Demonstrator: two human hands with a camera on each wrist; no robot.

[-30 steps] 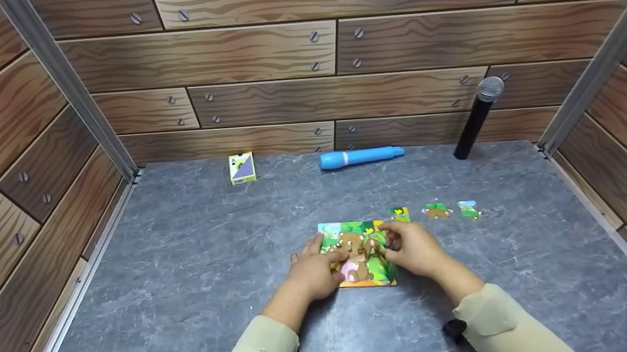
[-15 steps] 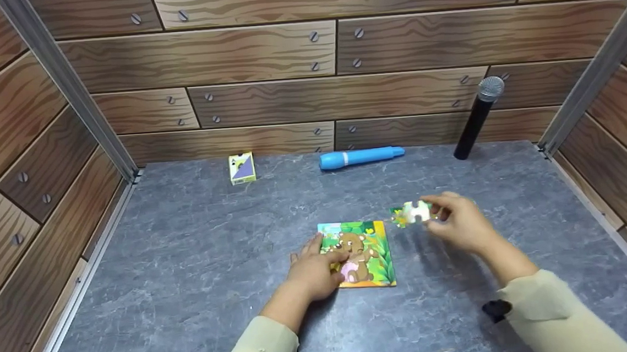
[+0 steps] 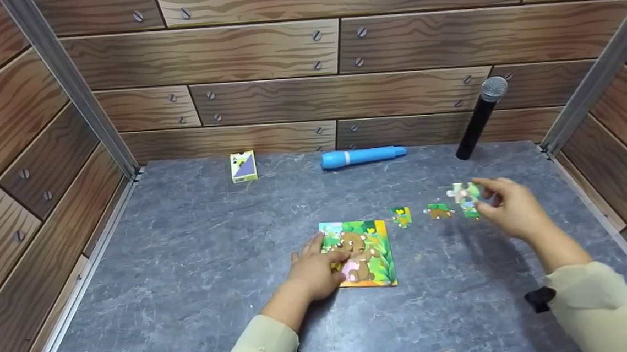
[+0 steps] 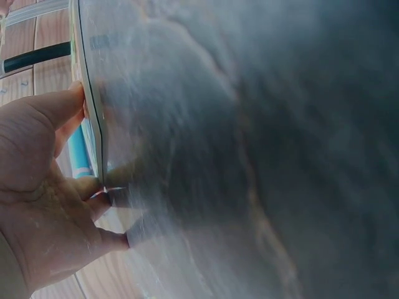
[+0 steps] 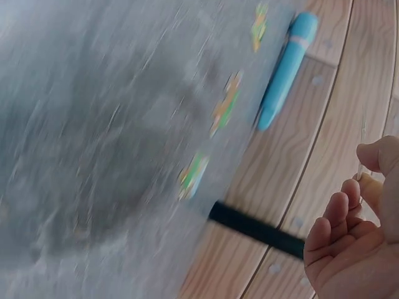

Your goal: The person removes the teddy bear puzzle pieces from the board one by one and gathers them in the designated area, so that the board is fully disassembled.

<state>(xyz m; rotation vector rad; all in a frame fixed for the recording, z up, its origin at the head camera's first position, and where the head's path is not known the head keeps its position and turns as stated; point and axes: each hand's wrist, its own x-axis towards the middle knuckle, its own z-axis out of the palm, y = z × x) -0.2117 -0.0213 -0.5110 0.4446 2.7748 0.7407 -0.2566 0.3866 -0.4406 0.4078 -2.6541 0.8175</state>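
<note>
At two o'clock from the flat, square, brown-bear jigsaw board (image 3: 365,254), I see the right hand (image 3: 516,211), which pinches one thin, pale-green jigsaw piece (image 3: 462,192) above the grey marbled table (image 3: 188,273). The left hand (image 3: 315,274) lies, fingers spread, over the board's nine-o'clock edge.

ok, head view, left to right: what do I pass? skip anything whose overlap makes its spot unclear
small yellow-and-purple rectangular box → flat, square bear-picture puzzle → loose green-and-orange jigsaw piece → loose brown-and-green jigsaw piece → person's right hand
</note>
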